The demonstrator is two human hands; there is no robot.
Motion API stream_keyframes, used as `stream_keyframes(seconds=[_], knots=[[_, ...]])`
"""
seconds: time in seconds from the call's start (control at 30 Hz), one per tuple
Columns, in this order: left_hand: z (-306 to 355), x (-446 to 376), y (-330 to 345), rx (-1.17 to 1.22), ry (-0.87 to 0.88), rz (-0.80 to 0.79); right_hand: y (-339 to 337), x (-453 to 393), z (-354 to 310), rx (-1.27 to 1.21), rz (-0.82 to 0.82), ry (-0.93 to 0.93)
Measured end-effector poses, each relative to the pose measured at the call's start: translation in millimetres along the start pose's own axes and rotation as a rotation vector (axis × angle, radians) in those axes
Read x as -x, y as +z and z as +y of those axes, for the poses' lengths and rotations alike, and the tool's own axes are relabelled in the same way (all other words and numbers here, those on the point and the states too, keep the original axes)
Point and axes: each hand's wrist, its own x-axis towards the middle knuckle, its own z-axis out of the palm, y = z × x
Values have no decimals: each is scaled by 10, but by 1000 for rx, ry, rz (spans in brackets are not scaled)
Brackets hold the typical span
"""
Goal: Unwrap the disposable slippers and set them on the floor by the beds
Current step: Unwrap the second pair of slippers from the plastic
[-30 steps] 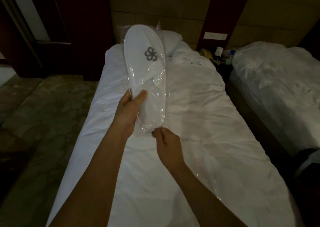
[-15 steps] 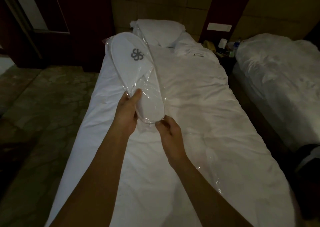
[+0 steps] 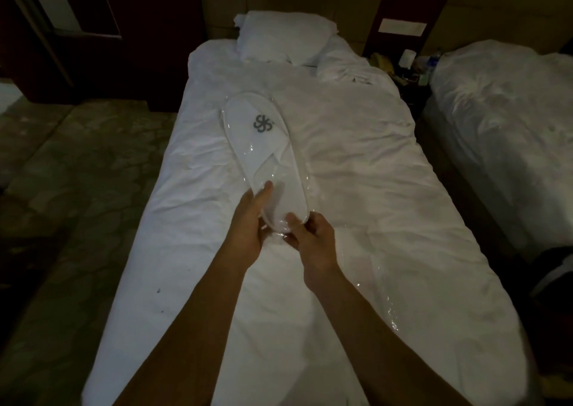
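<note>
White disposable slippers (image 3: 263,148) with a grey swirl logo sit inside a clear plastic wrapper, held low over the near bed (image 3: 356,173). The toe points away from me, tilted to the left. My left hand (image 3: 248,219) grips the heel end from the left side, thumb on top. My right hand (image 3: 313,238) pinches the wrapper's loose end just below the heel. Another piece of clear plastic (image 3: 384,288) lies on the bedcover to the right of my right forearm.
A pillow (image 3: 285,36) lies at the head of the near bed. A second bed (image 3: 502,120) stands to the right, with a dark narrow gap and a cluttered nightstand (image 3: 403,64) between them. Patterned floor (image 3: 68,188) runs along the left side.
Both hands have lowered the wrapped slippers from upright in the air toward the bedcover. My right hand has closed onto the wrapper end under the heel.
</note>
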Motion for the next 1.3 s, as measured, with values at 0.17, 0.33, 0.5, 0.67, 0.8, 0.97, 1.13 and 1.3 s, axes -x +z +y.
stream_keyframes(seconds=[0.17,0.33,0.5,0.67,0.8,0.97,1.13,1.3], knots=[[-353,-41,-50,-49,-40,83,-176,13,211,-32,17,112],[-521,-182,-90,-22,-61,117,-334,3,330,-21,44,185],[-718,-367,-130,-12,-123,127,-561,73,453,14,51,239],[-1041,-490,-161,12,-281,229,-868,281,644,126,61,329],[-1412,-543,-240,-18,-401,257,-1157,439,830,117,110,416],[-1789,-491,-309,-74,-481,288,-1505,632,1020,131,113,511],[-2085,-463,-302,-115,-526,267,-1855,871,1083,117,152,554],[-2274,-456,-240,-189,-552,238,-2124,1161,1081,88,194,556]])
